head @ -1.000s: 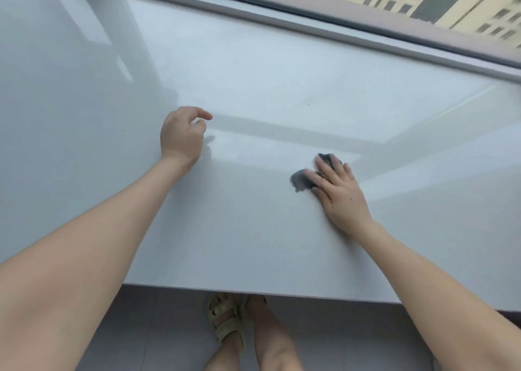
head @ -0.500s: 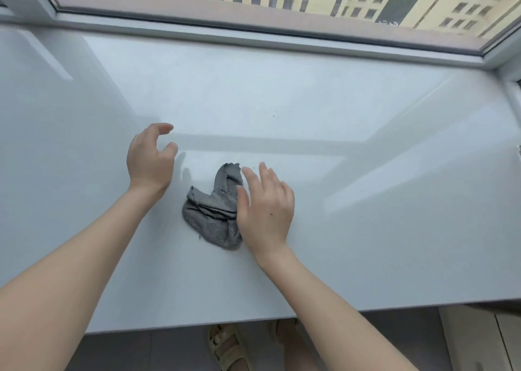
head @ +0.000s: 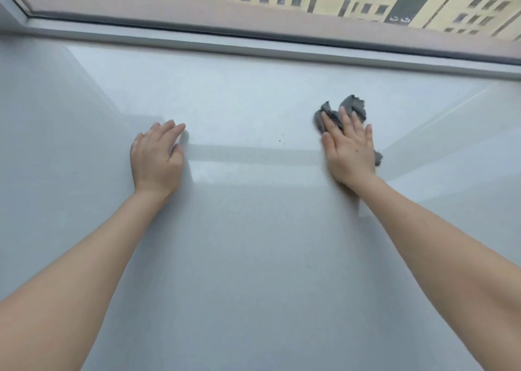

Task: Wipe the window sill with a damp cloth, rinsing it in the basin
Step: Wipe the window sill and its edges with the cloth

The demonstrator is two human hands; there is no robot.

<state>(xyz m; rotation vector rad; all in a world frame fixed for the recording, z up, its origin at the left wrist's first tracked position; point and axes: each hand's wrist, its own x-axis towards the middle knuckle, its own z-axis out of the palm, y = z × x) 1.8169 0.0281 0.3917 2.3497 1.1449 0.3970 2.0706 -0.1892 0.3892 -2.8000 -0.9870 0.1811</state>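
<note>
A wide white window sill (head: 253, 243) fills the view. A crumpled grey cloth (head: 353, 107) lies on it at the right, mostly under my right hand (head: 349, 150), which presses it flat with straight fingers. Part of the cloth pokes out beyond my fingertips and a small bit (head: 377, 158) shows by my little finger. My left hand (head: 156, 156) rests on the sill to the left, fingers loosely bent, holding nothing. A few dark specks (head: 280, 140) sit on the sill between the hands. No basin is in view.
The window frame (head: 282, 45) runs along the far edge of the sill, with glass above it showing yellow apartment buildings (head: 352, 1) outside. A white side wall (head: 36, 145) meets the sill at the left.
My right hand has slid the cloth to the right and farther from me across the sill. My left hand has settled lower onto the sill. The view has shifted closer to the window.
</note>
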